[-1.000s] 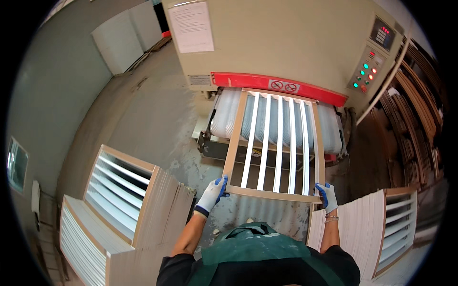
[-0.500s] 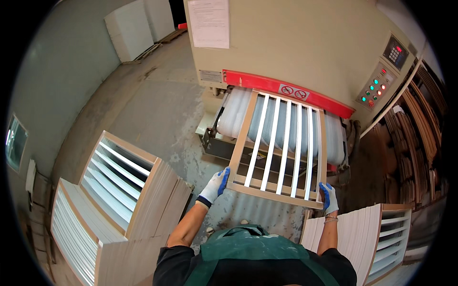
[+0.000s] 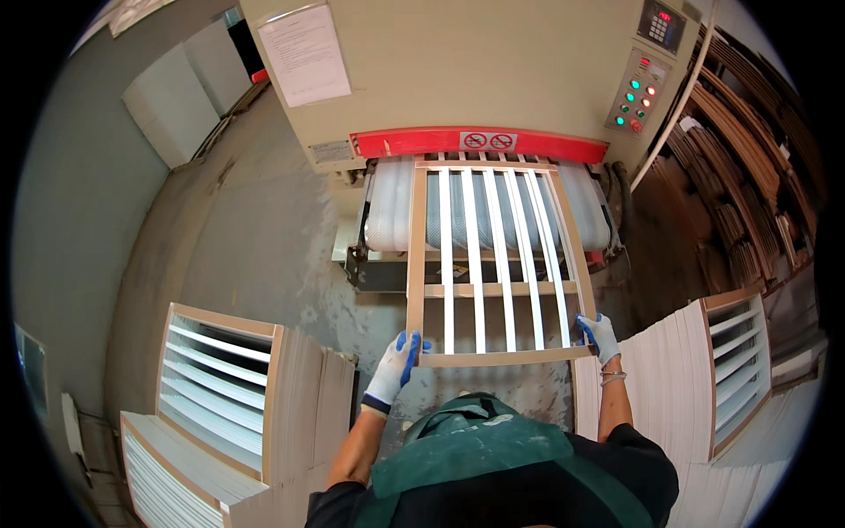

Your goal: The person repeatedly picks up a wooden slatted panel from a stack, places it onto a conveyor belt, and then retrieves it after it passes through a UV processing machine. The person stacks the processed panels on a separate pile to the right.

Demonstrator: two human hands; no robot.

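One frame (image 3: 499,264) shifted over second frame (image 3: 489,289), apparently; left hand (image 3: 393,370), right hand (image 3: 601,339) clasp one corner each.

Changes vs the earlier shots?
A lower tan-edged, white-slatted rectangular frame moved forward beneath the matching upper frame, toward the beige boxy machine. View shifted. Unchanged: white-and-blue-gloved left hand and right hand hold the upper frame's near corners.

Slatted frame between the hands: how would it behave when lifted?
The frame is probably stiff: its side rails look straight. It seems light for its size, mostly gaps between thin slats. Its far end might dip unsupported, since left hand and right hand hold near corners.
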